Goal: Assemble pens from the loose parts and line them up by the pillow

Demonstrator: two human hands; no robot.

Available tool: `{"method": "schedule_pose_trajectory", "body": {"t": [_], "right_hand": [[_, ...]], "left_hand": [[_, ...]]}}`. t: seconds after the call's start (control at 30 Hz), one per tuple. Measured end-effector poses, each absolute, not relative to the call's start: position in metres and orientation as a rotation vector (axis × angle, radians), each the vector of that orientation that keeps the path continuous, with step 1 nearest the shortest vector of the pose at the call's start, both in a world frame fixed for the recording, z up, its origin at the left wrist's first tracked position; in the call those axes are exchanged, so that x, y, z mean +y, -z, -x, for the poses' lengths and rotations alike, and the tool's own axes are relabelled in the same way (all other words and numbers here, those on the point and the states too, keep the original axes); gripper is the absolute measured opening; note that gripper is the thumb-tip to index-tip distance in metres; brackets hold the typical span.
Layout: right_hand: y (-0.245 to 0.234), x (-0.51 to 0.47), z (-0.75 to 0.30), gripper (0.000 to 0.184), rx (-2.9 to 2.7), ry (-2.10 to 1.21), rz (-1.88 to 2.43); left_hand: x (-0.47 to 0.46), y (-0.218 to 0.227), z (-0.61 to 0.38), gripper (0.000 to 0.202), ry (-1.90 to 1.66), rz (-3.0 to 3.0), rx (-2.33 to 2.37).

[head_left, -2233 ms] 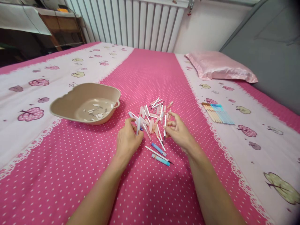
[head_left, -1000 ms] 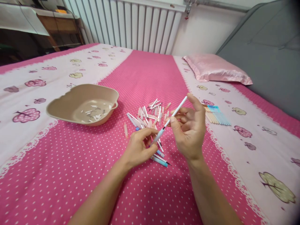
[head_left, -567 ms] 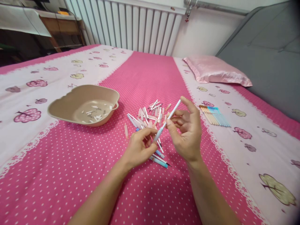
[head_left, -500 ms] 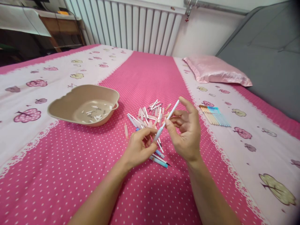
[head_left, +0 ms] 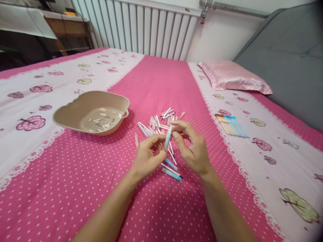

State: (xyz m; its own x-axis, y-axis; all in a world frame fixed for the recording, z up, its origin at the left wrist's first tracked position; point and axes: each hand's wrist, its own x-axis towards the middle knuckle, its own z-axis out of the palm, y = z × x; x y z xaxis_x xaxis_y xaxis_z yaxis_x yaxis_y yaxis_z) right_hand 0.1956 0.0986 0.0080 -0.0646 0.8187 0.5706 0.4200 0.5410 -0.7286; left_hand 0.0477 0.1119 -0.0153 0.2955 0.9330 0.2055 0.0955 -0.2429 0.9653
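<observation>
A pale blue pen barrel (head_left: pixel 167 141) stands nearly upright, pinched between thumb and fingers of my left hand (head_left: pixel 148 155). A short length of white pen refill (head_left: pixel 171 128) shows at its top. My right hand (head_left: pixel 193 148) is at that upper end, its curled index finger and thumb closing about the refill. Behind and below both hands lies a loose pile of pink pen parts and white refills (head_left: pixel 157 123), partly hidden by my fingers. Closer to me rest a blue pen part (head_left: pixel 171 164), a turquoise barrel (head_left: pixel 171 174) and a dark-tipped white refill (head_left: pixel 174 170).
At left stands a beige basin (head_left: pixel 75 116) with small white bits on its bottom. Several finished-looking pens (head_left: pixel 232 125), beige and blue, lie in a row at right. A pink pillow (head_left: pixel 234 75) sits near the grey headboard (head_left: pixel 285 57); a radiator (head_left: pixel 143 28) is behind the bed.
The white refill sticks out of the blue barrel much less than before. My right hand has come down and left, closer to my left hand, and the barrel stands more upright.
</observation>
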Motion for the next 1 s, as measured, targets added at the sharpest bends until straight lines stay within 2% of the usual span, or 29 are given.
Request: {"method": "schedule_pose_trajectory", "body": {"t": [0.4, 0.63, 0.87, 1.0], "right_hand": [[-0.004, 0.102, -0.199, 0.044, -1.611, -0.512, 1.116], [0.008, 0.108, -0.215, 0.016, -1.673, -0.652, 1.628], [0.019, 0.107, -0.216, 0.004, -1.989, -0.721, 1.906], [0.020, 0.108, -0.212, 0.007, -1.996, -0.710, 2.003]], "left_hand": [[0.117, 0.015, -0.044, 0.022, -1.153, -1.539, 0.987], [0.124, 0.013, -0.038, 0.023, -1.335, -1.386, 1.102], [0.126, 0.012, -0.035, 0.022, -1.425, -1.306, 1.228], [0.128, 0.014, -0.033, 0.024, -1.443, -1.262, 1.280]]}}
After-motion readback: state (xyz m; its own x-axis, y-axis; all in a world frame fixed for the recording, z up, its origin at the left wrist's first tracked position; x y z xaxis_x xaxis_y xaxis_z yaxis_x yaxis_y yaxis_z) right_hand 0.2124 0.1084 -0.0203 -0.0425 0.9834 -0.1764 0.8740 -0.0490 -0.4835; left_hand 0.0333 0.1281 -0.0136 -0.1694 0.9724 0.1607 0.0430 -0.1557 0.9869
